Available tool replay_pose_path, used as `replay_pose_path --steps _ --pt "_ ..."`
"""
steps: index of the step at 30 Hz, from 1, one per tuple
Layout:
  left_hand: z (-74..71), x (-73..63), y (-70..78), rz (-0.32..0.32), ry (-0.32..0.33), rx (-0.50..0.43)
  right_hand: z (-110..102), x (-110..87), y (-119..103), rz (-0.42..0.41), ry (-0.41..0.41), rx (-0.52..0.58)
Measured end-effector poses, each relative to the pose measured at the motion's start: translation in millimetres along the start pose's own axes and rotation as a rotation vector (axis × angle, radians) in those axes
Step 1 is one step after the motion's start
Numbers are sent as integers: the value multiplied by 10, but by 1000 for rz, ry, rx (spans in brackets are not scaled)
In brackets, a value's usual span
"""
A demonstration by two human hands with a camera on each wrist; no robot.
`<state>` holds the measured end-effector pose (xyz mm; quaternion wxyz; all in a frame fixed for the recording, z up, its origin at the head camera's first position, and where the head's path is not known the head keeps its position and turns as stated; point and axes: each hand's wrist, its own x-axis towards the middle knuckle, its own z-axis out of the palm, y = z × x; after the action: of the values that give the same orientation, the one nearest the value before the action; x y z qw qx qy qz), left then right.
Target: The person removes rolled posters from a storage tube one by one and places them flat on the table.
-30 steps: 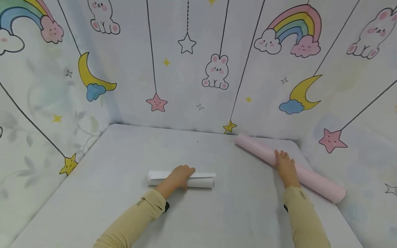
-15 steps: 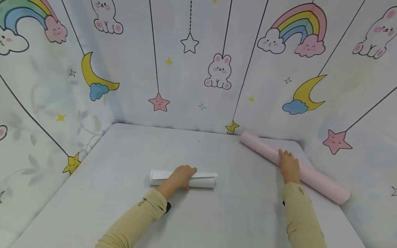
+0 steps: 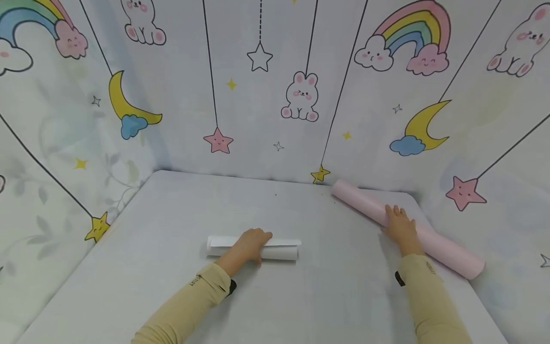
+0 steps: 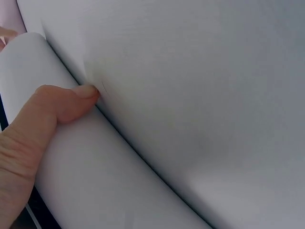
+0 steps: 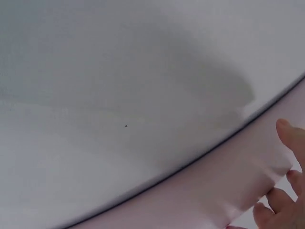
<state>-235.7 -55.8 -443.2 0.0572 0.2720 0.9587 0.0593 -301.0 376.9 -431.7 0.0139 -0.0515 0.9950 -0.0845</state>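
Observation:
Near the middle of the white table [image 3: 172, 210] lies a short white paper roll [image 3: 283, 252], its loose edge showing along the top. My left hand [image 3: 248, 246] grips it around the middle; in the left wrist view the thumb [image 4: 71, 102] curls over its near side. A longer pink roll [image 3: 451, 255] lies slantwise along the table's right side. My right hand [image 3: 401, 229] holds it near its middle, fingers across the top and thumb on the near side. In the right wrist view the fingertips [image 5: 279, 202] bend over the pink roll's far edge, where the surface dents.
Behind the table and on both sides stands a white wall covering [image 3: 180, 95] printed with rabbits, stars, moons and rainbows. The far left end of the pink roll reaches the table's back edge. A few tiny dark specks [image 3: 276, 195] lie on the tabletop.
My right wrist has swung slightly to the right and the thumb has spread out onto the pink roll's near side. The left hand and the white roll stay in place.

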Motion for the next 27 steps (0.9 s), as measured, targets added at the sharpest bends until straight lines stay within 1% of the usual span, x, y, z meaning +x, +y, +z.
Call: replay_pose_path --steps 3,7,8,12,15,17,19,22,24,27 --pt "-16 5 32 17 5 34 -45 -13 -22 -28 -11 59" --pt "-23 12 83 22 -4 62 -88 -70 -142 -122 15 104" --pt "-21 13 92 19 -8 70 -101 -85 -194 -141 11 118" --pt "-15 28 116 0 -11 83 -137 -127 -486 -244 20 110" --pt "-22 45 122 -16 -19 89 -113 -141 -726 -343 54 49" --pt "-29 63 124 -27 -28 94 -82 -155 -882 -385 55 44" --pt "-36 87 127 -39 -41 104 -47 -176 -1027 -410 33 49" --pt "-45 126 134 -60 -73 131 0 -220 -1218 -419 -36 98" --pt "-50 149 141 -71 -94 145 33 -249 -1320 -426 -70 112" --pt "-45 175 154 -69 -106 146 73 -294 -1460 -438 -107 126"
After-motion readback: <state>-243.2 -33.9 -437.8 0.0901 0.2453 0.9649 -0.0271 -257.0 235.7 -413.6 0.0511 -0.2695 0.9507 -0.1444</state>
